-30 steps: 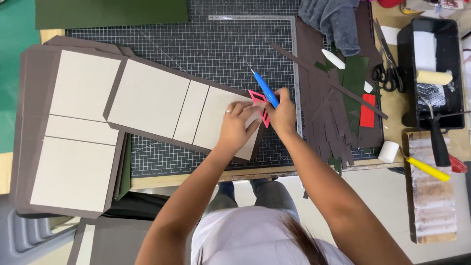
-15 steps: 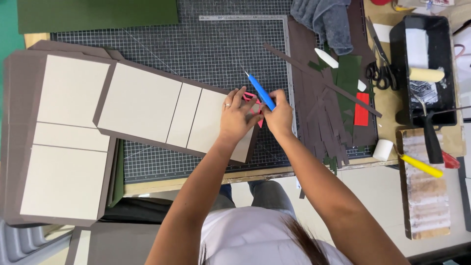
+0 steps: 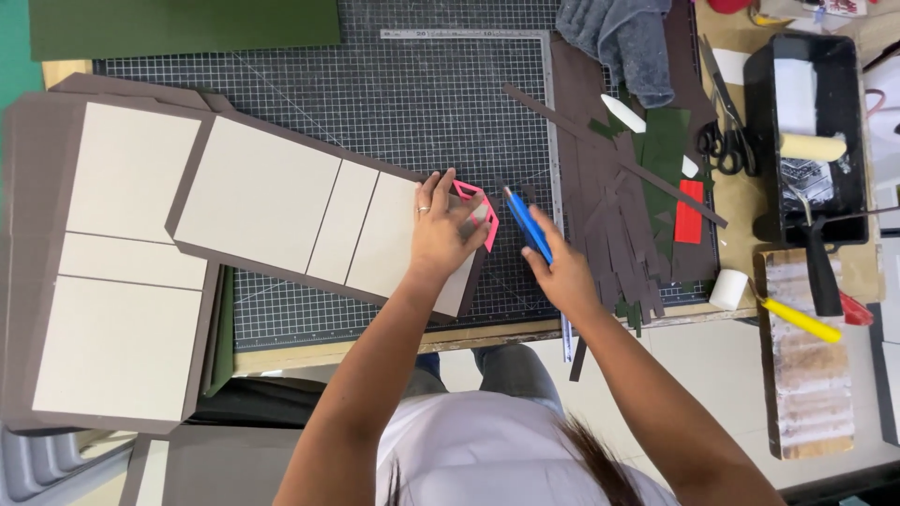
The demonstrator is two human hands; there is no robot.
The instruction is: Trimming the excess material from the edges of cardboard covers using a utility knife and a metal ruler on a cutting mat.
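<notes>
My left hand (image 3: 445,230) lies flat on the right end of a book cover (image 3: 300,211), a brown sheet with three cream boards glued on it. Under its fingertips sits a pink corner template (image 3: 480,208) at the cover's corner. My right hand (image 3: 562,272) grips a blue craft knife (image 3: 527,223), its tip pointing up just right of the template. All of this rests on a dark gridded cutting mat (image 3: 403,103).
A second, larger cover (image 3: 112,272) lies at the left. Brown paper strips (image 3: 609,215), green and red scraps, a grey cloth (image 3: 623,33) and scissors (image 3: 722,136) are at the right. Further right stand a black tray with a roller (image 3: 811,145) and a yellow-handled tool (image 3: 797,319).
My right hand has drawn back to the right and down from the cover's corner with the knife. The left hand's fingers have spread over the template.
</notes>
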